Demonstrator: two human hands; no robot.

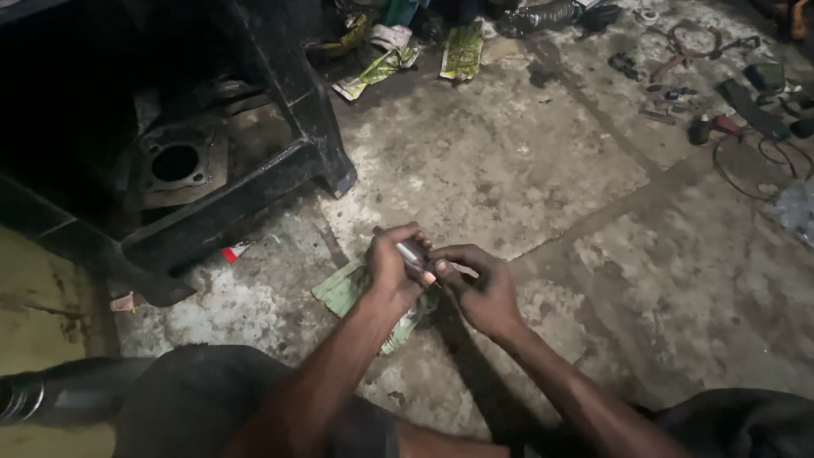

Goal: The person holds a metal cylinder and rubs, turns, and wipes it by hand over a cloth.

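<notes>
Small metal cylindrical part (410, 252) – silvery-grey, short, lying roughly level, tilted slightly. Pinched in left hand (392, 265) fingertips, one end poking toward right hand (480, 288), whose fingers touch that end. Green crumpled wrapper (349, 288) lies flat on the floor just below both hands – partly hidden by left wrist.

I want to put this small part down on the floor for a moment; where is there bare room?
Bare concrete floor lies between the black plastic stool leg and the scattered tools and wire rings; more lies right of the right hand. It is crowded by the green wrappers and under the left hand.
</notes>
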